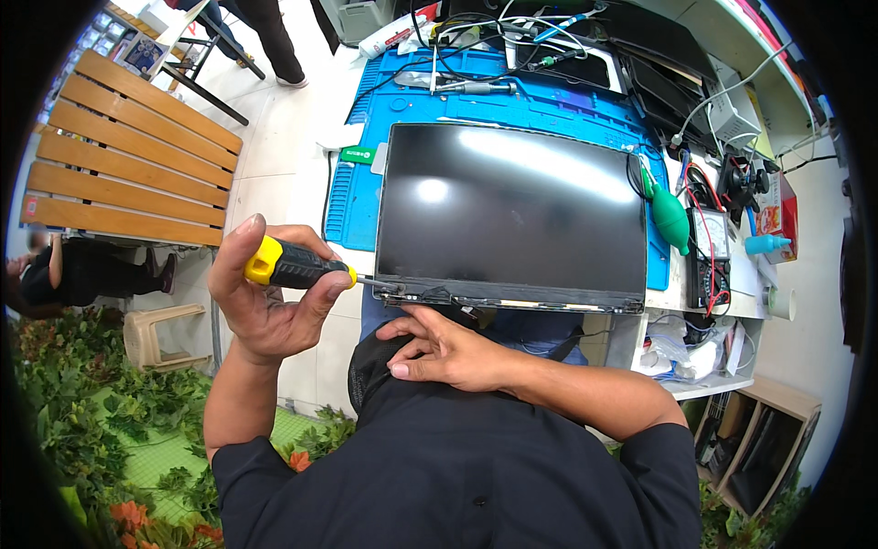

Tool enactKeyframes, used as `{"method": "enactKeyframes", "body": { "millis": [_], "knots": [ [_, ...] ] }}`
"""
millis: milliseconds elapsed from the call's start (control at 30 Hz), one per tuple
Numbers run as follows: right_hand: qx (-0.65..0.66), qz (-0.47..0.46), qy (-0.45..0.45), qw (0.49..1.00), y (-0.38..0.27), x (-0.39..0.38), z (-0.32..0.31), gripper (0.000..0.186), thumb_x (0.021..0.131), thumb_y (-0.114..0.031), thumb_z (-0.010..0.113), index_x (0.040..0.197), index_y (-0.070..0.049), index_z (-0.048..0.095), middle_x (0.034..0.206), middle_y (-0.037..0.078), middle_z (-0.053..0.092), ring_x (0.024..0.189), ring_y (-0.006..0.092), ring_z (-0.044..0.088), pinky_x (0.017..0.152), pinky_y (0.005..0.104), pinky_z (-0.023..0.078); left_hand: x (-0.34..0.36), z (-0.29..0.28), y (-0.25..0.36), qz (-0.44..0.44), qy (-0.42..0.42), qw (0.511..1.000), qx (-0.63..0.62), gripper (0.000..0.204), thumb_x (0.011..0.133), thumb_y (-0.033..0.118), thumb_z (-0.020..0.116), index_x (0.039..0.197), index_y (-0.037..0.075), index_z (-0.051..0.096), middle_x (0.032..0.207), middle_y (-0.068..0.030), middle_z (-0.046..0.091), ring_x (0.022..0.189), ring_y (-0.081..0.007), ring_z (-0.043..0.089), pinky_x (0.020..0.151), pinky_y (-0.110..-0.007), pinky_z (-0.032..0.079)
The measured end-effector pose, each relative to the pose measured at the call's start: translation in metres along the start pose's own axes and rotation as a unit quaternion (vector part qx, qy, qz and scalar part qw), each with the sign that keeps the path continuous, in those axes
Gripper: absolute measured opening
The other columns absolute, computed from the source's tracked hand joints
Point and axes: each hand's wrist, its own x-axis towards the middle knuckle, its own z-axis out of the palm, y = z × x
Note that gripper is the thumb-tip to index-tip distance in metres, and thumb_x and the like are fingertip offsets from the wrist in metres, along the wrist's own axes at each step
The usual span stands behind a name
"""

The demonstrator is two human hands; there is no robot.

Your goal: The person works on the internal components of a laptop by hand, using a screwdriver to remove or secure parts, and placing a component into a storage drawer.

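Head view: one dark laptop screen point(512, 215) lies on the blue mat point(549, 110), near edge overhanging. Left hand point(265, 293) fist-tight round one yellow-black screwdriver point(297, 267) (tip at the hinge corner); right hand point(448, 348), fingers loosely spread, touches beneath that edge.

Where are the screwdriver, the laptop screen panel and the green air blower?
screwdriver point(297, 268), head view, on its black grip.
laptop screen panel point(512, 215), head view, middle of the dark glass.
green air blower point(670, 217), head view, on its bulb.

The left hand point(270, 297) is raised on a bent, bare forearm, fingers curled shut in a fist-like grip with the thumb pressed across the front. The right hand point(448, 352) lies lower, palm down, its forearm crossing in from the right, fingers loosely spread and pointing left.
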Motion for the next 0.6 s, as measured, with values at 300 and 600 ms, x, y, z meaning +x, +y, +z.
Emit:
{"method": "enactKeyframes", "body": {
  "millis": [300, 600],
  "knots": [
    [0.147, -0.005, -0.016, 0.989, 0.002, 0.001, -0.004, 0.089, 0.103, -0.009, 0.076, 0.174, -0.011, 0.022, 0.161, 0.017, 0.047, 0.123, 0.0259, 0.069, 0.095, 0.0387, 0.064, 0.054, -0.017, 0.049, 0.056, -0.118, 0.983, 0.126, 0.049, 0.077, 0.013, 0.1, 0.119, 0.011, 0.075, 0.089, -0.0092, 0.075, 0.069, -0.0226, 0.072, 0.056, -0.033, 0.056],
    [0.176, -0.007, -0.015, 0.984, -0.001, -0.001, 0.0, 0.089, 0.104, -0.011, 0.074, 0.175, -0.014, 0.02, 0.159, 0.017, 0.048, 0.121, 0.0273, 0.069, 0.092, 0.0395, 0.065, 0.11, -0.038, 0.089, -0.075, -0.376, 0.901, 0.203, 0.049, 0.084, 0.007, 0.086, 0.132, 0.005, 0.074, 0.097, -0.0128, 0.073, 0.076, -0.0297, 0.07, 0.065, -0.04, 0.052]
  ]
}}
